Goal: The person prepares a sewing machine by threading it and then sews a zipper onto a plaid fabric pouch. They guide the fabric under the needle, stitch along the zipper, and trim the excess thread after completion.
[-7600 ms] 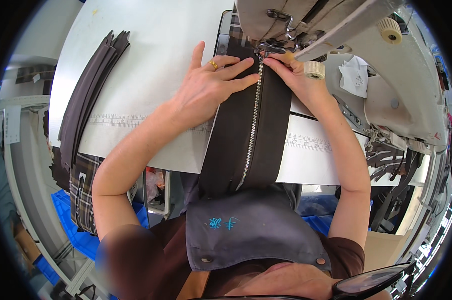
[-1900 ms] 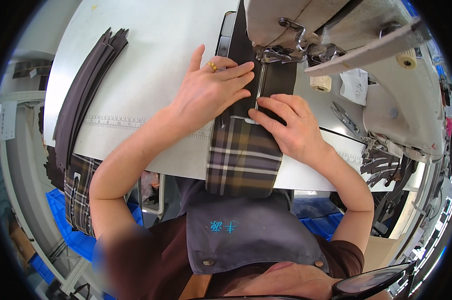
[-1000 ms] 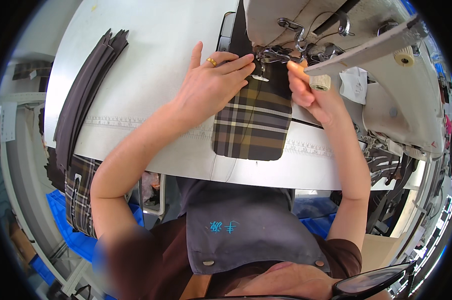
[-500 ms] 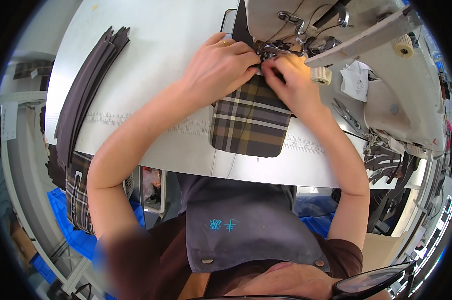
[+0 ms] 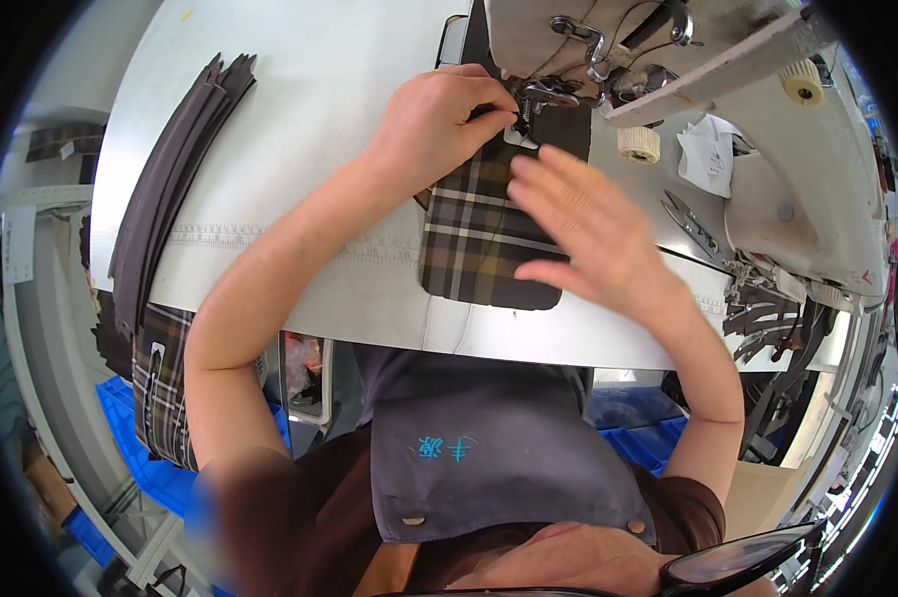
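Note:
A plaid fabric piece point(image 5: 489, 234) in brown, black and white, with rounded corners, lies flat on the table under the sewing machine head point(image 5: 558, 45). My left hand point(image 5: 439, 124) rests at its far left, thumb and forefinger pinched together beside the presser foot point(image 5: 526, 124). Whatever is between those fingertips is too small to make out. Over the right part of the plaid piece hovers my right hand point(image 5: 593, 229), slightly blurred, with fingers stretched out, thumb apart and nothing held. A dark part of the piece shows just right of the presser foot.
A bundle of dark fabric strips point(image 5: 176, 189) lies at the left of the white table point(image 5: 300, 129). Another plaid piece point(image 5: 166, 398) hangs over the left edge, above a blue crate point(image 5: 141, 458). Thread snips point(image 5: 693, 227) and crumpled white paper point(image 5: 706, 159) are at right.
My right hand has let go near the presser foot, drawn back toward me and opened. My left hand stays by the foot, its fingers now more closely pinched.

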Demonstrator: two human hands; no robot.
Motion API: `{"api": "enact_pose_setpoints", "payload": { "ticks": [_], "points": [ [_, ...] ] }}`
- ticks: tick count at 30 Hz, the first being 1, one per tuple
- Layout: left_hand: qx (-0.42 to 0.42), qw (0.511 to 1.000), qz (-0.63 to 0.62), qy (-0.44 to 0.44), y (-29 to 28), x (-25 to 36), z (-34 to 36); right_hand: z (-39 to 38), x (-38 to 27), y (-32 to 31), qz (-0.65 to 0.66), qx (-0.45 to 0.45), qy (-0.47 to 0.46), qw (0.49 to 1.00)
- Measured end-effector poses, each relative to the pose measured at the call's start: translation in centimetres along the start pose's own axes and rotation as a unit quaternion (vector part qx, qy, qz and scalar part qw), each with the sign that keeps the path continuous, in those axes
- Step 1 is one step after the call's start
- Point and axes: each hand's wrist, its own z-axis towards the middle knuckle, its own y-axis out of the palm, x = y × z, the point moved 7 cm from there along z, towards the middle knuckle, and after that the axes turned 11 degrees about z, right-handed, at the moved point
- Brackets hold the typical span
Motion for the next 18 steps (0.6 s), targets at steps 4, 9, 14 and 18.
{"api": "enact_pose_setpoints", "payload": {
  "ticks": [4, 9, 14, 18],
  "points": [
    [-0.065, 0.996, 0.000, 0.053, 0.1, 0.4, 0.6, 0.1, -0.6, 2.4, -0.057, 0.029, -0.028, 0.998],
    [-0.107, 0.986, -0.062, 0.112, -0.4, -0.4, 1.1, 3.5, -0.6, 2.4, 0.040, 0.121, 0.021, 0.992],
    [-0.097, 0.993, -0.037, 0.062, -0.5, -0.2, 0.8, 1.9, -0.5, 0.0, 0.093, 0.160, -0.001, 0.983],
    [-0.077, 0.996, 0.018, 0.028, -0.2, 0.5, 0.8, -0.3, -0.4, 0.7, 0.080, 0.103, 0.002, 0.991]
  ]
}}
